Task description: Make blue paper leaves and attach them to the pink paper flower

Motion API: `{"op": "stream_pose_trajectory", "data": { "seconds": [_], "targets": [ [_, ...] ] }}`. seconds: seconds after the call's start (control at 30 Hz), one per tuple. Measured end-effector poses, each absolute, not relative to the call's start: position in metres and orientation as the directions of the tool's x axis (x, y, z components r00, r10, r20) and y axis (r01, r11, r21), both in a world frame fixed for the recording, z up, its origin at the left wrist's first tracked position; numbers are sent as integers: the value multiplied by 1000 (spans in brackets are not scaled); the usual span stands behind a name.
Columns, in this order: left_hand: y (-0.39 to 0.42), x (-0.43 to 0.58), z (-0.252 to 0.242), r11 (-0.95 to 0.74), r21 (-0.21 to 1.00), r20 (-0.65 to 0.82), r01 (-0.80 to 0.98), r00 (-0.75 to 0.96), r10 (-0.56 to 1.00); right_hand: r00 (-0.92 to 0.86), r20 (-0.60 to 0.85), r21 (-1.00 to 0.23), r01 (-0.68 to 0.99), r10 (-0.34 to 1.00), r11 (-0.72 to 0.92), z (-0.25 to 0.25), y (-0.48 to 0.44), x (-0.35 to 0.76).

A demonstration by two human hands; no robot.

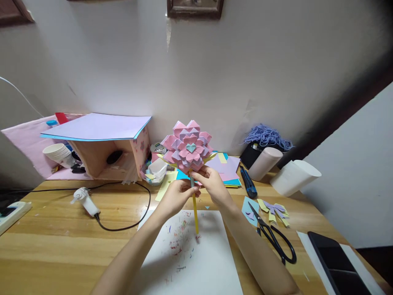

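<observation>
A folded paper flower point(189, 148) in pink and lilac, with a small teal heart at its centre, stands upright over the desk. Its yellow stem point(195, 215) points down above a white sheet point(184, 262) marked with smudges of colour. My left hand point(177, 196) is closed around the stem, thumb in front. Just above it, my right hand point(212, 184) pinches the top of the stem right under the petals. Pale yellow pointed pieces stick out on either side behind the bloom.
Black scissors point(272, 237), a paper bow point(274, 211) and a blue cutter point(248, 182) lie at right, beside a phone point(340, 260). White rolls point(294, 176) stand behind them. At left are a glue gun point(87, 201) with its cord and a box point(104, 157) topped with paper.
</observation>
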State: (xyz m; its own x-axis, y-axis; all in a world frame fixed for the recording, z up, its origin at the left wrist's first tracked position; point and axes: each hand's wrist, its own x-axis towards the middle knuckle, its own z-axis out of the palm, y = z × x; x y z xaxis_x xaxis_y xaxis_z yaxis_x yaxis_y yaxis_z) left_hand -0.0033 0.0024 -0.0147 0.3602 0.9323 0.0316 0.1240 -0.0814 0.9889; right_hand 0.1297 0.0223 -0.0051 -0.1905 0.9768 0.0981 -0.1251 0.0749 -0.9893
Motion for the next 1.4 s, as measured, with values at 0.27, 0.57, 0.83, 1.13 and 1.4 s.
{"op": "stream_pose_trajectory", "data": {
  "seconds": [0.27,0.57,0.83,1.13,1.4],
  "targets": [
    [-1,1,-7,-62,996,42,60,282,958,-255,127,-979,-190,958,79,-6,30,138],
    [-7,8,-3,33,998,-12,-58,330,944,-198,208,-971,-157,958,179,-13,36,137],
    [-10,10,-6,20,999,-3,-49,316,949,-58,252,-956,-166,966,240,-22,39,130],
    [-11,14,-17,-50,998,56,-29,238,970,71,304,-922,-227,950,312,-37,42,119],
    [-11,14,-18,-32,999,41,-42,236,971,43,311,-908,-282,950,310,-43,45,120]
  ]
}}
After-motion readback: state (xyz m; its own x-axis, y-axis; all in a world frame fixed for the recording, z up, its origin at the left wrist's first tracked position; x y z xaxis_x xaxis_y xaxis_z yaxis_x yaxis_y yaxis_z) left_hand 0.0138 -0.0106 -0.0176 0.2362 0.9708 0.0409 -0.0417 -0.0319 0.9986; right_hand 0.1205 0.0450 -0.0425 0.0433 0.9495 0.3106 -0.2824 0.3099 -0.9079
